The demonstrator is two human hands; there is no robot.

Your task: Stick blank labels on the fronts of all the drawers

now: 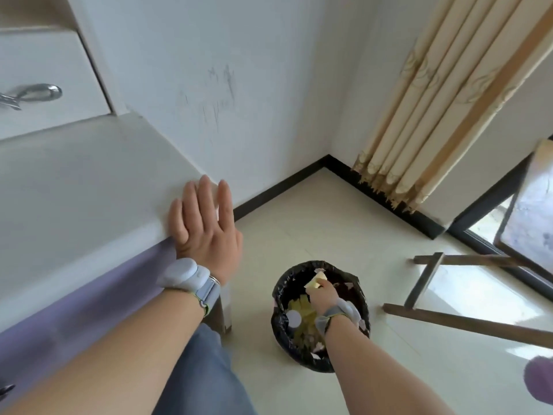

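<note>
- Pale-yellow paper scrap (316,280), probably label backing, is pinched by the right hand (322,292) just above the black-lined waste bin (277,296), which holds similar scraps.
- Left hand (206,232) lies flat with straight fingers on the edge of the white desk top (74,190), gripping nothing.
- White drawer (45,55) with a metal handle (39,92), upper left, shows no label on the part in view; no label sheet is visible.
- Judging by the bin, some labels seem used, but this drawer front looks left to do.

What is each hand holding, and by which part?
Right hand pinches a pale yellow paper scrap by its lower edge, above the bin. Left hand holds nothing, resting flat on the desk.
</note>
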